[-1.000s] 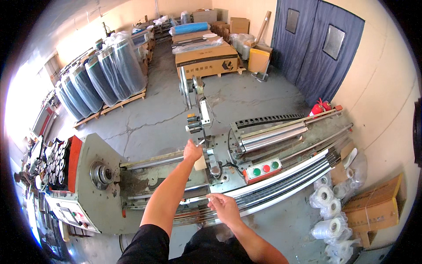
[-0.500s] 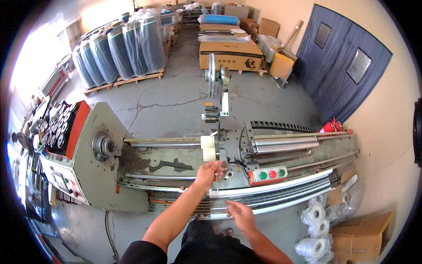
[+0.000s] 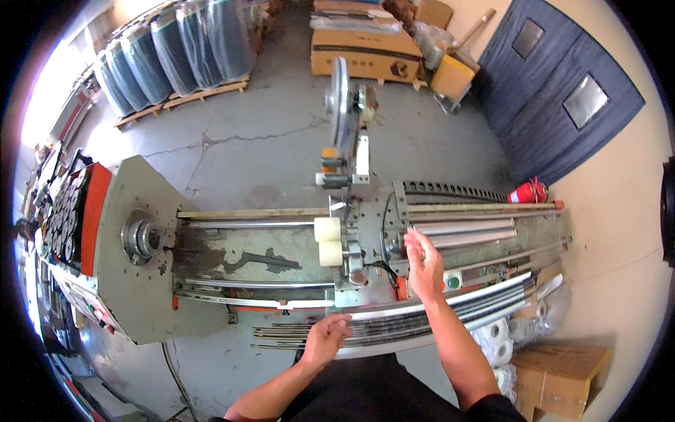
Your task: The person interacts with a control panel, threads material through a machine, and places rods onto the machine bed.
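The left hand is loosely curled, the right hand part-opened; any hold can't be told. Along the machine bed's front edge, the white tube is judged light, stiff, best gripped mid-length!

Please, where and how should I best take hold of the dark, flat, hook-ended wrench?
Probably by the straight right part of the dark wrench, from above: it lies flat between shiny metal rails, its hooked end to the left.

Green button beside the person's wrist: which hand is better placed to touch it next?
Probably the right hand: in the picture it is right next to the green button. The left hand is lower and farther left.
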